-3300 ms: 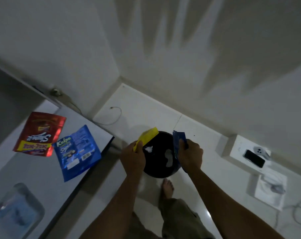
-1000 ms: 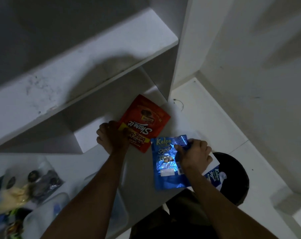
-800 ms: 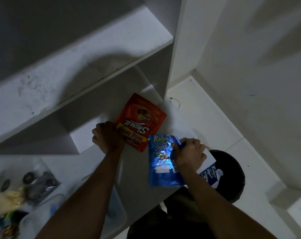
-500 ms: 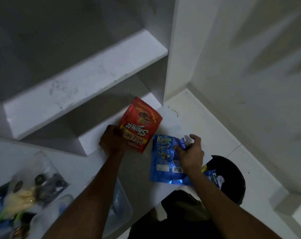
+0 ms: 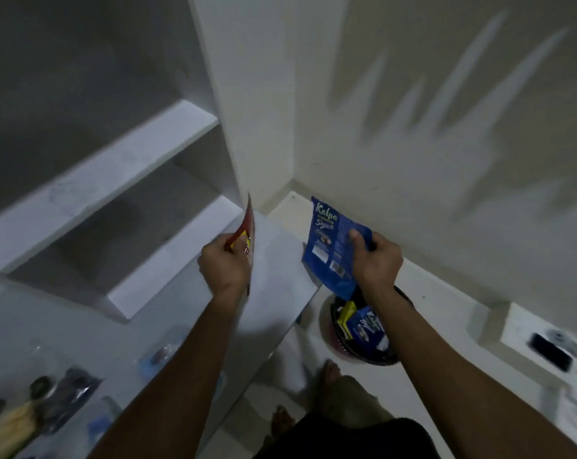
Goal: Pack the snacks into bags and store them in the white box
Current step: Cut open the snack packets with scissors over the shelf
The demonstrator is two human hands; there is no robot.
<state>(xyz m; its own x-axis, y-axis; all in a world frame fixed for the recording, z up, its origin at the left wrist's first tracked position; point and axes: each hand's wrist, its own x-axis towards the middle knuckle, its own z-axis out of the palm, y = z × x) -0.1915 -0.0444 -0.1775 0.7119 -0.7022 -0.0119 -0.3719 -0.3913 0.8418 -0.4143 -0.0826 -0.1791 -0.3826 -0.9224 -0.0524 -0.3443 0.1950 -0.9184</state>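
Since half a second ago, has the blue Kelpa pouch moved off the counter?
Yes. The blue Kelpa pouch no longer lies flat on the counter; the right hand holds it up past the counter's right edge, above the black bin.

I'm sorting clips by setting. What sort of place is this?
Probably a room in a home, at a corner by a built-in white shelf unit. A pale counter, a tiled floor with a black bin holding wrappers, and bare feet suggest a domestic space.
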